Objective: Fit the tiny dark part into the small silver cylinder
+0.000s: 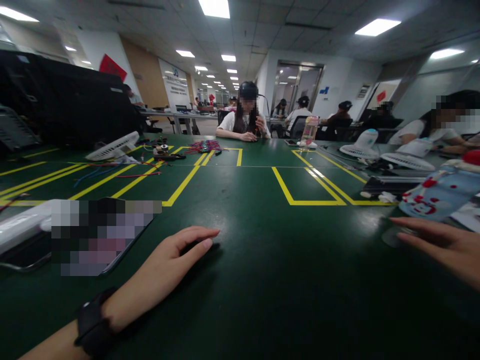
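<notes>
My left hand [183, 250], with a black band [93, 322] on its wrist, is low over the green table [285, 280]. Its fingers are stretched forward, the thumb a little apart from them, and it holds nothing. At the right edge my right hand [442, 245] reaches in with finger and thumb apart. A small clear round piece [390, 238] shows beside and behind its thumb; whether they touch I cannot tell. Just beyond that hand stands a light-blue patterned item [440, 190] with red spots. A phone [129, 245], its screen blurred out, lies left of my left hand.
A white device [22, 220] sits at the left edge. Farther back are a white fan [112, 146], coloured wires [204, 146] and a bottle [309, 131]. More fans [362, 147] stand at right. Yellow tape [183, 185] marks the table. A person [243, 120] sits opposite.
</notes>
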A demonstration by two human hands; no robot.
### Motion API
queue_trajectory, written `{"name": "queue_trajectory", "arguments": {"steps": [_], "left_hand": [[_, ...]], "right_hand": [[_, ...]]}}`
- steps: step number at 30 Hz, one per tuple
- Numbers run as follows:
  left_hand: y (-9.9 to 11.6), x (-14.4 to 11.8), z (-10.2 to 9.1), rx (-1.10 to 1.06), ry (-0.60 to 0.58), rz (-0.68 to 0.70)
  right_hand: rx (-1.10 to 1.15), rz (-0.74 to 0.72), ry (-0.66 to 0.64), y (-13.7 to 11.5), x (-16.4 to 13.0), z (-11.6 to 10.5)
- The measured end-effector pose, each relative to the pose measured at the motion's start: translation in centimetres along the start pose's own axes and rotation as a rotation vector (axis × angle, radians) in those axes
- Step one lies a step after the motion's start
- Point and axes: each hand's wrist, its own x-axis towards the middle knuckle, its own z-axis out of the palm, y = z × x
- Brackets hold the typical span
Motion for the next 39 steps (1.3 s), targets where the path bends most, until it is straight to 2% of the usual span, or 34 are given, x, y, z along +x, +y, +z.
{"name": "queue_trajectory", "arguments": {"steps": [3,6,9,12,14,17,21,24,29,34,37,39], "left_hand": [[0.1,0.1,0.1,0.002,-0.006,0.013],[0.3,0.3,0.2,0.026,-0.009,0.014],[0.2,0.2,0.2,0.053,-0.01,0.032],[0.1,0.1,0.2,0.07,-0.001,0.054],[0.4,0.1,0.4,0.078,0.023,0.069],[2.1,0.5,1.4,0.068,0.045,0.141],[5.6,1.4,3.0,0.004,-0.026,0.285],[6.8,1.8,3.4,-0.046,-0.027,0.309],[5.1,1.9,3.0,-0.014,0.046,0.215],[3.1,1.7,4.0,0.206,-0.04,0.204],[3.0,1.9,4.6,0.286,-0.078,0.211],[3.0,2.0,4.2,0.27,-0.096,0.199]], "right_hand": [[0.06,-0.186,-0.176,-5.9,-0.4,1.5],[0.294,-0.443,-0.308,-13.4,-1.0,3.5],[0.548,-0.575,-0.45,-20.2,-1.6,5.3],[0.667,-0.631,-0.493,-23.7,-1.9,6.6],[0.705,-0.642,-0.505,-24.2,-2.1,7.3],[0.776,-0.565,-0.484,-23.4,-2.5,8.4],[0.87,-0.403,-0.526,-22.7,-3.0,9.6],[0.891,-0.363,-0.553,-22.9,-2.9,9.7],[0.771,-0.35,-0.547,-22.5,-2.7,8.5],[0.701,-0.328,-0.507,-21.7,-3.0,8.4],[0.699,-0.351,-0.471,-21.8,-3.2,8.7],[0.716,-0.374,-0.471,-21.9,-3.0,8.7]]}}
